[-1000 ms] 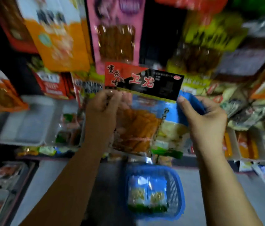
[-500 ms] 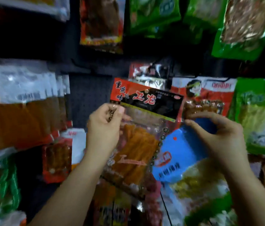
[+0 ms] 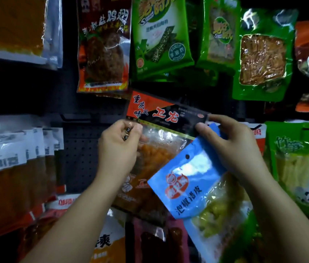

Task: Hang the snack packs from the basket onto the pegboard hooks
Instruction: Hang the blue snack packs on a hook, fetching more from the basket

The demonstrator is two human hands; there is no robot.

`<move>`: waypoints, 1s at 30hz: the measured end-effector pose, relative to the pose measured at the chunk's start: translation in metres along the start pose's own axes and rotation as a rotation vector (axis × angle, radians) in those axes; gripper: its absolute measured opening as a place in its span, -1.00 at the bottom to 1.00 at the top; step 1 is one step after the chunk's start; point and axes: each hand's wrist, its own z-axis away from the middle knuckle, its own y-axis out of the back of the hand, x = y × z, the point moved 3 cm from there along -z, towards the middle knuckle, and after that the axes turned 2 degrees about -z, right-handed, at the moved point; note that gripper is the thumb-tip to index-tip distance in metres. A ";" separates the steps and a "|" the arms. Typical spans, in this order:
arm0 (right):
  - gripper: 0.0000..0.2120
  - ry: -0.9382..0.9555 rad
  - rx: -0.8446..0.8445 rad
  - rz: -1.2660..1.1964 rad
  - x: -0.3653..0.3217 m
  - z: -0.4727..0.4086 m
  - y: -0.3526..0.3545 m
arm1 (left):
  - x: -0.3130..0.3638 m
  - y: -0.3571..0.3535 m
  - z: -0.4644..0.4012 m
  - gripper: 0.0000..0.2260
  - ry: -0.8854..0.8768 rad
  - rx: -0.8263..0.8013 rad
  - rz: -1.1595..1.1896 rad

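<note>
Both hands, left [image 3: 118, 149] and right [image 3: 229, 147], pinch the red-black pack [image 3: 161, 118] upright, apparently tilted, header topmost.

Two bare forearms, no sleeves in view up to the frame's lower edge. No watch, band or glove on either wrist. Left hand [image 3: 118, 149] and right hand [image 3: 231, 147] both bare; short, plain nail visible on right thumb.
</note>
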 end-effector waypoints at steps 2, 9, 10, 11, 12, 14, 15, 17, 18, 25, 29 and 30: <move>-0.65 -0.002 -0.029 -0.103 0.006 -0.005 -0.002 | 0.000 -0.010 -0.003 -0.81 0.020 -0.063 0.059; -0.62 0.069 0.137 -0.142 0.005 -0.024 0.002 | 0.025 -0.030 -0.023 -0.87 -0.085 -0.105 0.233; -0.58 0.084 0.152 -0.125 0.003 -0.027 0.002 | 0.028 -0.033 -0.027 -0.87 -0.100 -0.101 0.220; -0.56 0.088 0.166 -0.113 0.002 -0.030 0.002 | 0.030 -0.035 -0.029 -0.87 -0.104 -0.097 0.207; -0.54 0.084 0.174 -0.107 0.001 -0.033 0.002 | 0.031 -0.037 -0.032 -0.87 -0.095 -0.093 0.206; -0.52 0.062 0.175 -0.096 -0.002 -0.039 0.002 | 0.031 -0.038 -0.038 -0.86 -0.065 -0.099 0.221; -0.52 0.054 0.175 -0.084 -0.004 -0.042 0.002 | 0.032 -0.039 -0.040 -0.86 -0.057 -0.103 0.224; -0.52 0.051 0.183 -0.045 -0.007 -0.046 0.002 | 0.034 -0.038 -0.045 -0.85 -0.063 -0.096 0.215; -0.53 0.048 0.189 -0.019 -0.007 -0.047 0.001 | 0.035 -0.039 -0.047 -0.85 -0.070 -0.092 0.205; -0.55 -0.021 0.215 0.101 0.000 -0.049 0.001 | 0.036 -0.045 -0.051 -0.85 -0.046 -0.151 0.166; -0.55 -0.006 0.196 0.077 0.001 -0.050 0.001 | 0.035 -0.045 -0.050 -0.85 -0.053 -0.153 0.180; -0.55 -0.004 0.188 0.069 0.001 -0.050 0.001 | 0.035 -0.045 -0.050 -0.85 -0.053 -0.153 0.184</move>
